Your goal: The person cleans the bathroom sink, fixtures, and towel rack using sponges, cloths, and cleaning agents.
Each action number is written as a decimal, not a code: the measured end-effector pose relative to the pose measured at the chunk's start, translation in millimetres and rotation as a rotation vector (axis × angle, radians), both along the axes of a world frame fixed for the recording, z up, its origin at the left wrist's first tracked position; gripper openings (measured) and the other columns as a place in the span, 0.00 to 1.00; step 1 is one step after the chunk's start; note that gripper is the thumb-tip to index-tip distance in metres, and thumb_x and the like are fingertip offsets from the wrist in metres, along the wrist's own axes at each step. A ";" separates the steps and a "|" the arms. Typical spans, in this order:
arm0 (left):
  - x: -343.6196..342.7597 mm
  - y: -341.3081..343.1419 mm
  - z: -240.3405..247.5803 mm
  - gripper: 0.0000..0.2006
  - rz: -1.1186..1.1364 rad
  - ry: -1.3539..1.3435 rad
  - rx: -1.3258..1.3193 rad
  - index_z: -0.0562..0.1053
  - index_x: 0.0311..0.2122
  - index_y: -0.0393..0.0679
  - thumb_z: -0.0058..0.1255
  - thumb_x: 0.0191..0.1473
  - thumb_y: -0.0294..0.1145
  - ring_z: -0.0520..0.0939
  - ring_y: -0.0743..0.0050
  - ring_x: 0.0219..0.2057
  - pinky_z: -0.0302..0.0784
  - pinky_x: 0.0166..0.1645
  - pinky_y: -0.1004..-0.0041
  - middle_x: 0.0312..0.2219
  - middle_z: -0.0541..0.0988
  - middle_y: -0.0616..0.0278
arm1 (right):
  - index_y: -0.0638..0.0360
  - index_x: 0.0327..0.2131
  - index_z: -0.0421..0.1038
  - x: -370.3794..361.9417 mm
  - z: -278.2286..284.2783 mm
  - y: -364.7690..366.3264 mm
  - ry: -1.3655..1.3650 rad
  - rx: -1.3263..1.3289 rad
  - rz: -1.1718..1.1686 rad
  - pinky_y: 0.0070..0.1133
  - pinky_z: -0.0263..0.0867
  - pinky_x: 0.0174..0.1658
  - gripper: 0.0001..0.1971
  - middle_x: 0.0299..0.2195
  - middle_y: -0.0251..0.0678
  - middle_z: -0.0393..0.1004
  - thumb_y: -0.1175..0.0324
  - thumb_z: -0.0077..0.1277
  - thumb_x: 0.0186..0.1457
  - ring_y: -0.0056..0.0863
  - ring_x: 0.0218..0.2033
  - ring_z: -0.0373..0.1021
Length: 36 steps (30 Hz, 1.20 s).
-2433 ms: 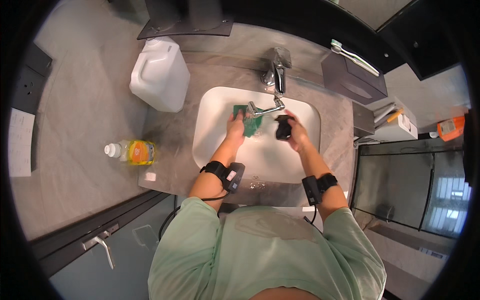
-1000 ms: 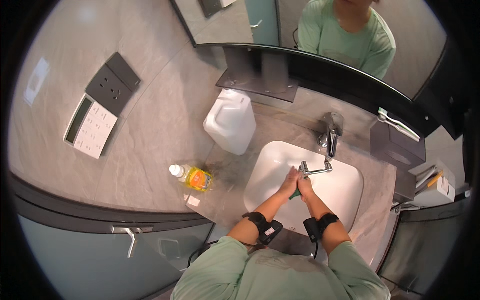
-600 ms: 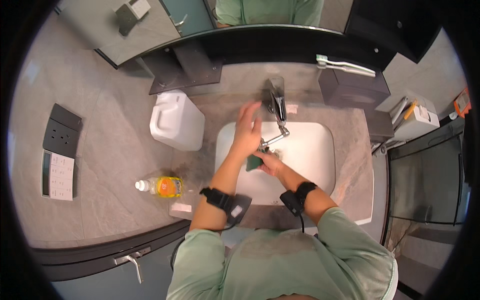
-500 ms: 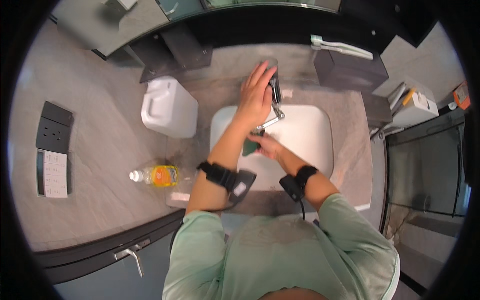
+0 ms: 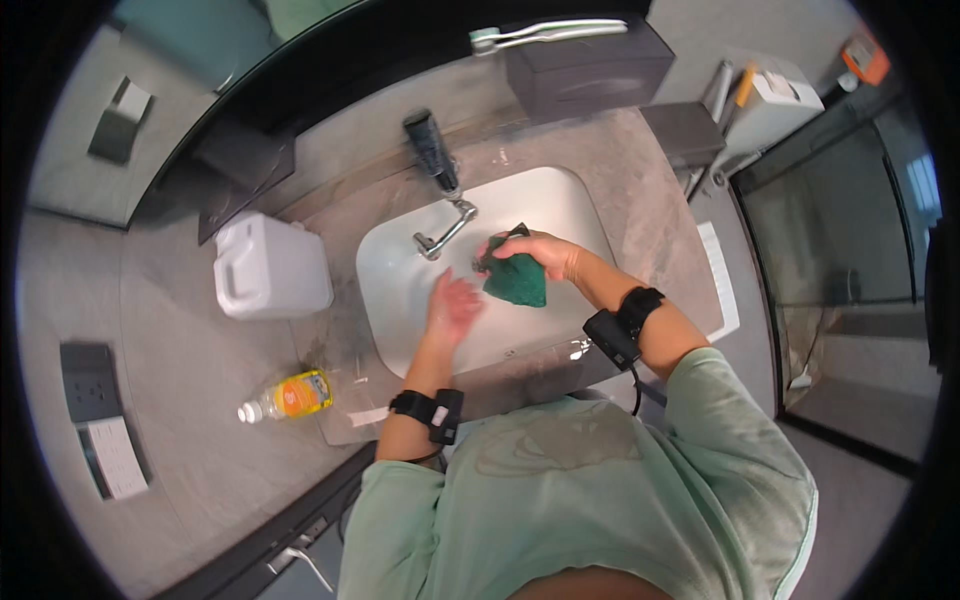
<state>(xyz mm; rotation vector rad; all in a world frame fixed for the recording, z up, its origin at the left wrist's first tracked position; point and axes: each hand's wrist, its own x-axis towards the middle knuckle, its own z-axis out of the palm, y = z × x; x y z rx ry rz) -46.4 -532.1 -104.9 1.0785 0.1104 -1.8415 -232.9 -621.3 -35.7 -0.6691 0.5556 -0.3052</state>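
Pinched the green cloth (image 5: 518,282) in the grip of the right hand (image 5: 548,251) above the sink (image 5: 555,200), with the left hand (image 5: 455,307) loosely spread beside it, ideally gripping firmly enough to prevent slipping.

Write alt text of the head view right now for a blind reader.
A right hand holds a green cloth-like piece, something dark with it, over a white sink; the left hand appears empty. A white jug and yellow bottle are to the sink's left.
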 end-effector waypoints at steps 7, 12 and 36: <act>-72.2 -21.6 57.6 0.34 -0.512 0.369 -0.601 0.60 0.45 0.43 0.53 0.35 0.55 0.71 0.58 0.31 0.70 0.25 0.79 0.39 0.66 0.53 | 0.63 0.28 0.68 -14.4 34.0 6.6 0.115 -0.522 0.024 0.16 0.60 0.37 0.12 0.29 0.35 0.69 0.63 0.51 0.43 0.21 0.30 0.64; -63.4 -52.6 46.5 0.15 -0.926 0.128 -0.320 0.63 0.34 0.43 0.53 0.40 0.34 0.62 0.85 0.18 0.51 0.13 0.91 0.22 0.65 0.64 | 0.64 0.18 0.67 -6.9 45.2 1.5 0.577 -0.460 -0.166 0.21 0.61 0.30 0.22 0.19 0.35 0.68 0.51 0.42 0.48 0.24 0.24 0.64; -78.5 -67.8 15.3 0.29 -0.991 -1.019 -0.539 0.60 0.42 0.36 0.59 0.32 0.32 0.74 0.72 0.28 0.71 0.26 0.72 0.32 0.70 0.59 | 0.58 0.28 0.70 -39.2 -15.0 -9.4 0.290 0.019 -0.565 0.27 0.61 0.39 0.19 0.29 0.32 0.71 0.50 0.47 0.45 0.27 0.35 0.66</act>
